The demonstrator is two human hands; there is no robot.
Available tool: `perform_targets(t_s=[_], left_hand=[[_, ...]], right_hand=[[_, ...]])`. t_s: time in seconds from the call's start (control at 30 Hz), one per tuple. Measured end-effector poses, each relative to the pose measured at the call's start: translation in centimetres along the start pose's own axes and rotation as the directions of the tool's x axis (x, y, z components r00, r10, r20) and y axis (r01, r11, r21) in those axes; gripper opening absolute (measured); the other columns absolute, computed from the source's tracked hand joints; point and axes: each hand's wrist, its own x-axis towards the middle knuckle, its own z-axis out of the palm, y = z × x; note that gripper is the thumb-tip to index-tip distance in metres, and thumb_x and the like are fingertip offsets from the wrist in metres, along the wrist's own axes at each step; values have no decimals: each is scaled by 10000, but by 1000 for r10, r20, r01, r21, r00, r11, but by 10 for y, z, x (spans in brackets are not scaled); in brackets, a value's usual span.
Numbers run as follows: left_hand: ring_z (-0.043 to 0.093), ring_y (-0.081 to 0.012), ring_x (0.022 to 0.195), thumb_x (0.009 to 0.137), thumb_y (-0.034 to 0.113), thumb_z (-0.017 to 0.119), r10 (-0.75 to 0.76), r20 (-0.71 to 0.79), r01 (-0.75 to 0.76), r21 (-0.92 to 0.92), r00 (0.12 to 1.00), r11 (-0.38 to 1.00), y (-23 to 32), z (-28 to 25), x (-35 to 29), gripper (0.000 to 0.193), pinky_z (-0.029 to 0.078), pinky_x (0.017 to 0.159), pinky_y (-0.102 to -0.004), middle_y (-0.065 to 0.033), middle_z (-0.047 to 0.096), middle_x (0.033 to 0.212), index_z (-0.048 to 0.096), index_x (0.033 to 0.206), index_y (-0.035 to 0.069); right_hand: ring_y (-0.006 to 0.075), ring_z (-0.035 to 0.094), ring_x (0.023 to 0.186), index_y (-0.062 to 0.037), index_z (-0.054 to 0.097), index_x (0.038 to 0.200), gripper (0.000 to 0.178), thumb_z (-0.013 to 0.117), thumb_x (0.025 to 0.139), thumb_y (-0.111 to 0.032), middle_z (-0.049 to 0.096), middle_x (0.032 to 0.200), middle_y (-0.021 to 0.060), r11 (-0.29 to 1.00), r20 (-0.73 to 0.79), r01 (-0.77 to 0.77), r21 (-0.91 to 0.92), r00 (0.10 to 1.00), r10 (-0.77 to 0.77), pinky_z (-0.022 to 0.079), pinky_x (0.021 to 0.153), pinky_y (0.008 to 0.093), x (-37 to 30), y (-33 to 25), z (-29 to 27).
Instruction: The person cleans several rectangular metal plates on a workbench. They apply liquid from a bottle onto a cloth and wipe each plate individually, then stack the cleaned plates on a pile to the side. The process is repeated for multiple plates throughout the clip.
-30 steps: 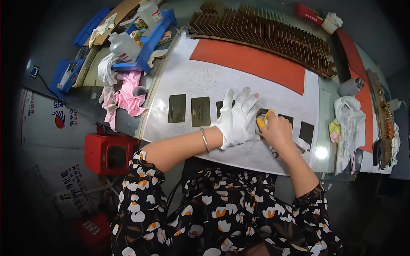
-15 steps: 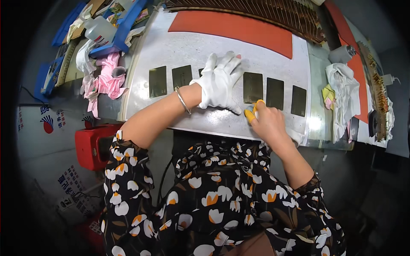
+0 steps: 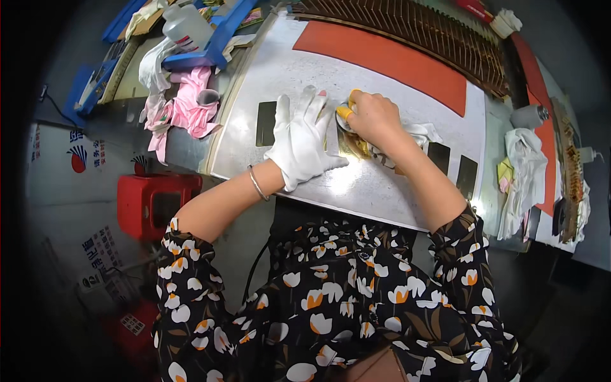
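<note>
My left hand [image 3: 302, 140], in a white glove, lies flat with spread fingers on a dark rectangular plate [image 3: 349, 146] on the white bench top [image 3: 356, 191]. My right hand [image 3: 372, 118] is bare, with yellow finger cots. It presses a crumpled white cloth [image 3: 423, 135] onto the same shiny plate, right beside the gloved fingers. One more dark plate [image 3: 265, 123] lies to the left of my left hand. Two others [image 3: 439, 156] [image 3: 466, 175] lie to the right of my right forearm.
An orange mat [image 3: 382, 60] and a brown slotted rack [image 3: 414, 32] run along the far side. Pink rags [image 3: 191, 105], a plastic bottle [image 3: 184, 28] and blue trays [image 3: 216, 38] crowd the left. White rags [image 3: 525, 165] lie at the right. A red stool [image 3: 153, 204] stands below the bench.
Both hands have shifted left along the row of plates, one plate nearer its left end. The white cloth now shows under my right hand.
</note>
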Motion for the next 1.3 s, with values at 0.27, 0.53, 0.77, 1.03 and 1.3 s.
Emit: perform_targets(t_s=[0.27,0.53,0.77,1.03,1.3], left_hand=[[171,-335,1323,598,577,664,-5,17,6,-46,1000,999,-5,2,3,896,133,1022,-593,-147,299,1385,421,1267,33],[146,-319,1337,621,612,618,115,12,-115,4,993,993,-10,5,6,912,137,1023,-595,-119,276,1403,413,1278,14],[151,-324,1340,575,670,613,244,2,-244,15,970,970,-18,6,8,1033,113,1041,-573,-160,253,1414,377,1283,-44],[210,-324,1325,545,572,711,54,43,-51,-55,998,997,-59,-24,-5,973,146,1051,-544,-179,312,1378,388,1286,30],[220,-331,1319,609,611,647,-24,9,23,31,1000,999,-68,-12,-31,941,150,1042,-557,-154,321,1377,387,1303,31]], right_hand=[[365,617,710,-5,622,836,283,609,765,-279,625,717,213,998,24,-24,-56,999,25,476,666,447,-14,-8,12],[368,615,692,-2,597,848,301,611,766,-291,617,690,217,997,20,-3,-74,1000,5,474,643,453,-45,-10,18],[378,614,635,25,558,796,303,609,770,-272,608,645,221,998,38,-29,-52,999,31,474,599,477,-81,-18,16],[370,614,638,-19,585,819,279,590,790,-296,612,655,207,995,63,45,-88,997,-40,474,604,463,-91,-29,-9],[362,615,753,-10,617,857,230,570,759,-213,630,759,209,998,2,51,-35,999,-51,473,679,444,29,-57,13]])
